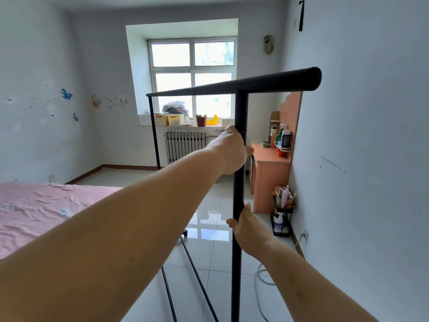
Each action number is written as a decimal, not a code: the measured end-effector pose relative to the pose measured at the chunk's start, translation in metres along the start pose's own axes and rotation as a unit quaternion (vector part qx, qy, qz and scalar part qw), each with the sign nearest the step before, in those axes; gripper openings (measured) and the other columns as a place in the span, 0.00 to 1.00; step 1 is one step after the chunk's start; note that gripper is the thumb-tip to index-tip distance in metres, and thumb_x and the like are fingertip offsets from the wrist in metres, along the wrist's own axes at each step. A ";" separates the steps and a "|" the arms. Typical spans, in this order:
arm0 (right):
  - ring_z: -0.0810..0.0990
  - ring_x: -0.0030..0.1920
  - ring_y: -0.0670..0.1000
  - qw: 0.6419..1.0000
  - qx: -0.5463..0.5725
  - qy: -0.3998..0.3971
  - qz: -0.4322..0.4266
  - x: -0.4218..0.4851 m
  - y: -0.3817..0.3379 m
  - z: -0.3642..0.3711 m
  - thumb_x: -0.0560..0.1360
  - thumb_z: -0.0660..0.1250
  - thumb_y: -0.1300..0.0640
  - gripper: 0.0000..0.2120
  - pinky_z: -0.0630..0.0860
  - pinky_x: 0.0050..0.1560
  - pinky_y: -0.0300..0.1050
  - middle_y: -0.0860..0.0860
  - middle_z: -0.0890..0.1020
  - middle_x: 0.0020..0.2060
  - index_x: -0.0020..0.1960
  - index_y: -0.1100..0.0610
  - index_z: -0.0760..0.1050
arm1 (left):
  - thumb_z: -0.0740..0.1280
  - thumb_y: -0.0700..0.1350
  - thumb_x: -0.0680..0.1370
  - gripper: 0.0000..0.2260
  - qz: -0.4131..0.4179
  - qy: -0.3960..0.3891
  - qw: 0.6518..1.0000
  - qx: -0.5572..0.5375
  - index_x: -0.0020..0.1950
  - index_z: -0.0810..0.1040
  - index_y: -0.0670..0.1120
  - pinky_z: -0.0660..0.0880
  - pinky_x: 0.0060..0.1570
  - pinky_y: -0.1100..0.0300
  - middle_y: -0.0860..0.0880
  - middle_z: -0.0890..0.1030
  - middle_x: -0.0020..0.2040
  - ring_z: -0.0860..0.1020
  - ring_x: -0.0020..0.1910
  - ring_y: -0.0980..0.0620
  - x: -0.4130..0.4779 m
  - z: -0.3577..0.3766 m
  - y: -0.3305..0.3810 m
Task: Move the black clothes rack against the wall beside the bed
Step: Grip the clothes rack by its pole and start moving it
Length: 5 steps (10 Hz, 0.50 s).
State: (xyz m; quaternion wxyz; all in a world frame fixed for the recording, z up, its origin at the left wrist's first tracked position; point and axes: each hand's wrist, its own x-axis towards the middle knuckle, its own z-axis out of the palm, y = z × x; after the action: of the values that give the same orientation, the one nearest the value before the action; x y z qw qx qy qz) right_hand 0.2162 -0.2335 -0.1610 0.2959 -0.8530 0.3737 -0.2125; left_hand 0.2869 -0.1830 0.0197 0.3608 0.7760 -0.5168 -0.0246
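Note:
The black clothes rack point(239, 108) stands on the tiled floor between the bed point(46, 210) on the left and the right wall point(362, 159). Its top bar runs from near me toward the window, and its far post stands in front of the radiator. My left hand point(232, 152) grips the near upright post high up. My right hand point(248, 226) grips the same post lower down. The rack's lower rails show at the bottom, under my left arm.
An orange desk point(269, 173) with bottles stands against the right wall, with a small black wire stand point(282, 219) of items beside it. A cable point(262, 275) lies on the floor by the wall. The radiator point(184, 145) sits under the window.

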 end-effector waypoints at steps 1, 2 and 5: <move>0.78 0.55 0.59 1.000 -0.006 0.007 0.019 0.026 -0.010 0.001 0.80 0.59 0.49 0.25 0.72 0.49 0.48 0.59 0.78 0.57 0.70 0.61 0.57 | 0.63 0.46 0.78 0.24 0.005 -0.005 1.000 0.001 0.67 0.61 0.33 0.75 0.48 0.51 0.34 0.75 0.61 0.77 0.56 0.37 0.022 0.000 -0.012; 0.77 0.61 0.56 0.999 -0.024 -0.041 0.025 0.057 -0.012 0.017 0.82 0.55 0.51 0.22 0.71 0.58 0.49 0.53 0.77 0.63 0.71 0.60 0.56 | 0.62 0.47 0.78 0.24 0.009 -0.003 1.000 0.026 0.68 0.61 0.34 0.72 0.47 0.53 0.35 0.75 0.61 0.76 0.57 0.37 0.051 -0.001 -0.030; 0.80 0.50 0.48 0.999 0.025 -0.045 -0.005 0.191 -0.003 0.065 0.82 0.50 0.54 0.01 0.66 0.46 0.41 0.32 0.78 0.38 0.53 0.50 0.59 | 0.62 0.50 0.78 0.27 -0.039 0.009 0.998 0.054 0.69 0.59 0.36 0.77 0.54 0.46 0.36 0.74 0.61 0.78 0.55 0.38 0.145 -0.006 -0.088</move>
State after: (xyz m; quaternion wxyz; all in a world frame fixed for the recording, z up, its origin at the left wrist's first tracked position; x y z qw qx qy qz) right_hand 0.3761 -0.3554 -0.1795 0.3331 -0.8557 0.3502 -0.1847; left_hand 0.4259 -0.2807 0.0214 0.3222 0.8139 -0.4836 -0.0034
